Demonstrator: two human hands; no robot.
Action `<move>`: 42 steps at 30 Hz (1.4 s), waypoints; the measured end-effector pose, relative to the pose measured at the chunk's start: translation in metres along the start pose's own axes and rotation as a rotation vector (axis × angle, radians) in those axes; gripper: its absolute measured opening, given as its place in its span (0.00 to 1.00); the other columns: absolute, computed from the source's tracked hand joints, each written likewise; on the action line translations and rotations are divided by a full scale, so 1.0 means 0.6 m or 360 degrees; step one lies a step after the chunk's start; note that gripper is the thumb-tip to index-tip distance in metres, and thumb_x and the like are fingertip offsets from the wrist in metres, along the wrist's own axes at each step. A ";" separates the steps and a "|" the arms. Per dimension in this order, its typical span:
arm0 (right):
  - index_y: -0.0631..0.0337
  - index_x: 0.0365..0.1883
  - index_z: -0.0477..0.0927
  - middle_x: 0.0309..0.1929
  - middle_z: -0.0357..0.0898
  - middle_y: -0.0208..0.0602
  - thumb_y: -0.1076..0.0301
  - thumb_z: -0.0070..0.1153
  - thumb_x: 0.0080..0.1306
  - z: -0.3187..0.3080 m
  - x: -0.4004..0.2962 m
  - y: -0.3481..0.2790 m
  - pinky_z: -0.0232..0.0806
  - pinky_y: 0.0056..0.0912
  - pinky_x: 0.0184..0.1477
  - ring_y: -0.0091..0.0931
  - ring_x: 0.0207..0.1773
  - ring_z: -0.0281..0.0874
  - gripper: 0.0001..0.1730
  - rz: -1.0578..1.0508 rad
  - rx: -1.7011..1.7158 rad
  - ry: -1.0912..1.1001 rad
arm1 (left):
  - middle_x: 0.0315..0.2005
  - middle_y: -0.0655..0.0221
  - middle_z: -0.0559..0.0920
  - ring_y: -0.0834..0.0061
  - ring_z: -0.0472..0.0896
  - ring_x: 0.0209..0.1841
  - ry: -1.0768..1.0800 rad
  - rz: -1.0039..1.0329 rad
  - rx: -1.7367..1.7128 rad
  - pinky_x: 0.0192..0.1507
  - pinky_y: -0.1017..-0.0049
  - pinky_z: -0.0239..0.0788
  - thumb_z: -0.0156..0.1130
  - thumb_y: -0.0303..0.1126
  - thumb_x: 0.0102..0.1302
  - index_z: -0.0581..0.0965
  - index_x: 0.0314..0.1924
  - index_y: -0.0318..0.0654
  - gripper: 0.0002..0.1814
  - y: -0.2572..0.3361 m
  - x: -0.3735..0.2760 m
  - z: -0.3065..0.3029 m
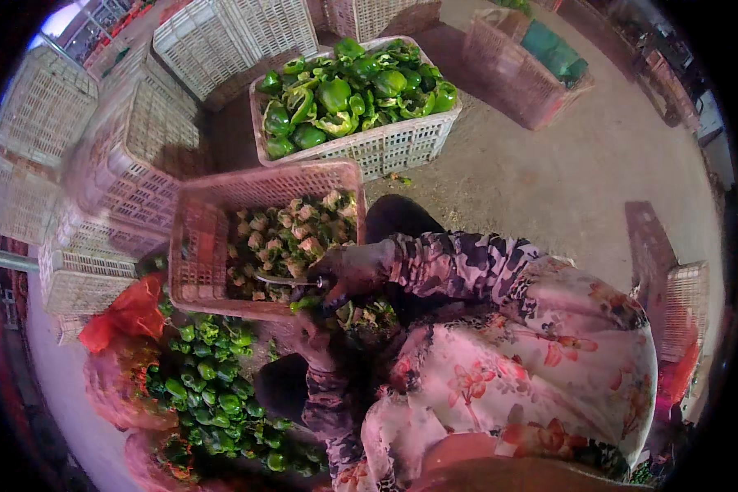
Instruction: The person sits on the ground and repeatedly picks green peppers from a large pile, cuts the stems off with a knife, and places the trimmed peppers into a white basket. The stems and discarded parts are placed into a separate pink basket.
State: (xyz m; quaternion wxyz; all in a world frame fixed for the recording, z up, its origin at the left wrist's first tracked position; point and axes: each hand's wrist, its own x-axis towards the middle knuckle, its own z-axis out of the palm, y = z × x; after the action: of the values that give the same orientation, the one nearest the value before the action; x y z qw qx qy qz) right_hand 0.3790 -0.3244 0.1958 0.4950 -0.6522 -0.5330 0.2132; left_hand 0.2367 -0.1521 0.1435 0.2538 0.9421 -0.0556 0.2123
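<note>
My right hand (350, 269) is closed around a knife with a curved blade (283, 280), its blade over the near part of a plastic crate (270, 174). Inside that crate lie many cut pepper cores (301, 230) with pale seed clusters. Just below, my left hand (313, 332) holds a green pepper (305, 304), mostly hidden by the fingers. Whole green peppers (206, 375) lie in a heap at lower left, beside red mesh sacks (123, 375). Beyond the core crate, another crate (400, 138) is heaped with cut, hollowed green peppers (338, 95).
Stacked plastic crates (141, 141) stand on the left and more (240, 37) at the top. At upper right is a crate (516, 86) with green material in it. Another crate (686, 307) stands at the right edge. Pepper scraps (400, 178) lie on the floor.
</note>
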 end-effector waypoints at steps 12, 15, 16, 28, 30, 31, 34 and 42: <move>0.58 0.55 0.70 0.39 0.78 0.43 0.62 0.57 0.60 -0.017 0.026 -0.066 0.69 0.35 0.43 0.34 0.41 0.76 0.25 0.0614 -0.0319 0.0214 | 0.43 0.55 0.75 0.61 0.76 0.44 0.0391 -0.0735 -0.1955 0.38 0.66 0.70 0.53 0.29 0.61 0.72 0.47 0.31 0.15 0.088 0.087 -0.016; 0.56 0.57 0.67 0.40 0.77 0.47 0.60 0.56 0.60 0.006 0.020 -0.043 0.69 0.40 0.47 0.42 0.44 0.75 0.27 0.0297 -0.0280 0.0491 | 0.45 0.56 0.74 0.61 0.74 0.48 0.0219 -0.0305 -0.0818 0.44 0.67 0.70 0.55 0.29 0.61 0.72 0.48 0.32 0.15 0.048 0.087 -0.012; 0.57 0.56 0.68 0.37 0.76 0.46 0.63 0.55 0.61 0.041 0.012 0.008 0.69 0.39 0.46 0.42 0.42 0.74 0.25 0.0240 -0.0281 0.0643 | 0.46 0.56 0.75 0.60 0.74 0.48 0.0106 -0.0238 -0.0563 0.46 0.67 0.70 0.56 0.29 0.61 0.72 0.48 0.32 0.16 0.064 0.111 -0.030; 0.58 0.54 0.73 0.47 0.78 0.40 0.63 0.53 0.65 -0.021 0.023 -0.008 0.67 0.32 0.50 0.28 0.48 0.75 0.20 0.0777 -0.0037 0.0683 | 0.47 0.52 0.74 0.61 0.75 0.46 0.0203 -0.0154 -0.0608 0.45 0.67 0.69 0.50 0.32 0.68 0.66 0.58 0.27 0.22 0.046 0.108 0.005; 0.59 0.55 0.72 0.47 0.78 0.38 0.63 0.54 0.64 -0.036 0.029 -0.043 0.66 0.31 0.51 0.26 0.48 0.74 0.21 0.0728 0.0191 0.0561 | 0.48 0.51 0.73 0.61 0.76 0.46 0.0172 0.0060 -0.0239 0.46 0.67 0.69 0.50 0.34 0.68 0.63 0.60 0.27 0.24 0.059 0.124 -0.025; 0.59 0.55 0.72 0.47 0.78 0.38 0.63 0.54 0.64 -0.044 0.035 -0.054 0.66 0.30 0.51 0.25 0.47 0.74 0.22 0.0692 0.0281 0.0506 | 0.49 0.50 0.73 0.61 0.75 0.47 0.0122 -0.0036 -0.0333 0.46 0.66 0.69 0.50 0.34 0.68 0.63 0.60 0.27 0.25 0.066 0.128 -0.034; 0.60 0.55 0.73 0.47 0.78 0.37 0.61 0.55 0.64 -0.034 0.040 -0.045 0.66 0.29 0.52 0.24 0.47 0.74 0.23 0.0611 0.0346 0.0590 | 0.53 0.49 0.70 0.57 0.73 0.51 0.0069 -0.0388 -0.0754 0.51 0.66 0.67 0.52 0.35 0.67 0.61 0.62 0.27 0.28 0.084 0.132 -0.056; 0.64 0.51 0.75 0.43 0.80 0.35 0.65 0.59 0.61 -0.052 0.023 -0.002 0.68 0.27 0.46 0.22 0.45 0.74 0.22 0.1035 0.0663 0.0626 | 0.60 0.52 0.62 0.62 0.67 0.58 0.0386 0.0319 -0.0572 0.59 0.68 0.59 0.51 0.34 0.66 0.55 0.65 0.29 0.31 0.095 0.164 -0.066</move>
State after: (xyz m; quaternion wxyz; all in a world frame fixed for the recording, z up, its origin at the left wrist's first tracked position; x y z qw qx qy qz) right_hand 0.4081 -0.3246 0.2133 0.6153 -0.7006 -0.1409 0.3326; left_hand 0.2989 -0.1815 0.2425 0.3998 0.8392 -0.1547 0.3346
